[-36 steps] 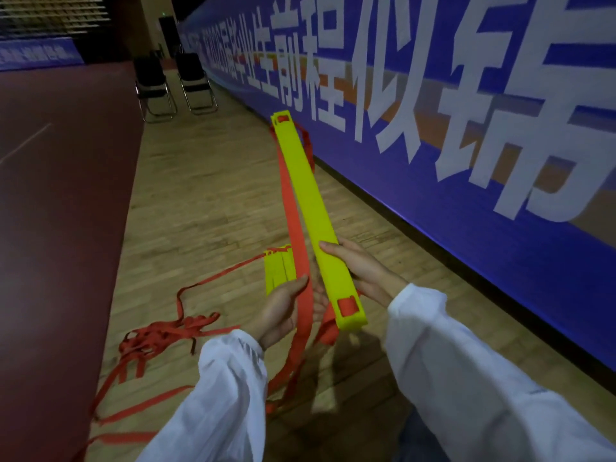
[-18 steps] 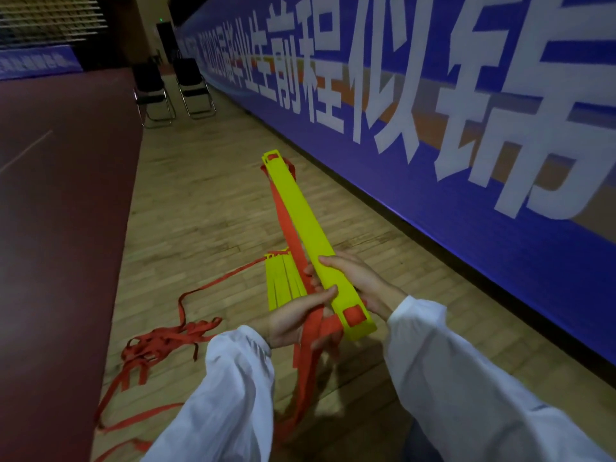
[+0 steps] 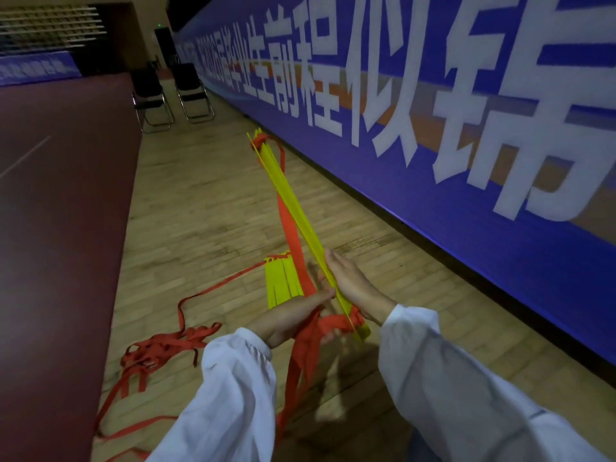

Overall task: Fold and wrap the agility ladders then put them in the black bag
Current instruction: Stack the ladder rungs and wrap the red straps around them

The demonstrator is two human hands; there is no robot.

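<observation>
Well out to the left of the left hand point(image 3: 293, 315) runs a dark maroon court surface point(image 3: 60, 228), with pale wooden floor point(image 3: 206, 201) beside it. On that floor, down to the left of the left hand, lies a loose tangle of red straps point(image 3: 160, 348), and one strand leads from it up towards the hands. Far beyond the hands stand two folding chairs point(image 3: 153, 98). A second bunch of yellow rungs point(image 3: 283, 281) lies on the floor just beyond the left hand's fingers. The left hand reaches rightward with its upper finger stretched to touch the stack of yellow rungs point(image 3: 293, 201), while its lower fingers seem to curl under the red strap point(image 3: 333, 323) wound round the stack's near end; more strap hangs down below that hand. The stack stands on edge between the two hands and slants up and away from them, another red strap running along its left side. The right hand point(image 3: 353, 288) lies flat against the stack's right face, fingers straight along it; its thumb is hidden. White sleeves cover both arms. To the right of the right hand stretches a long blue banner point(image 3: 466, 195) with large white characters
</observation>
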